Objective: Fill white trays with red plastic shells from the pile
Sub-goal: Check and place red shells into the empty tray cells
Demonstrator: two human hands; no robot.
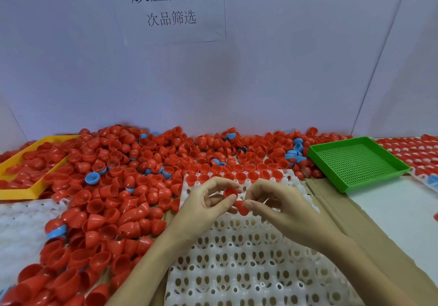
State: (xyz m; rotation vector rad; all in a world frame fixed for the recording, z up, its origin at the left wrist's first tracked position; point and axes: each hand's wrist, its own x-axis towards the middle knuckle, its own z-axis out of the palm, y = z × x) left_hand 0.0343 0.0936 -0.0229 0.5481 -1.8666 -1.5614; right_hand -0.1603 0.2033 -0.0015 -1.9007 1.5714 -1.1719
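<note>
Fingers: left hand (208,201) pinches red shell (230,193); right hand (279,207) pinches another (241,207), prob. separating a nested pair.
Tray (237,258): far row filled, rest open.

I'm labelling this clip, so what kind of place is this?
Probably a factory sorting bench: a big pile of red shells, a white tray being filled by hand, and a printed sign on the wall.

A pale lavender-white partition wall (272,68) is standing behind the work surface, meeting angled side panels at both edges. A white paper sign with black printed characters (167,6) is hanging on it. Soft, even light is falling across everything.
</note>
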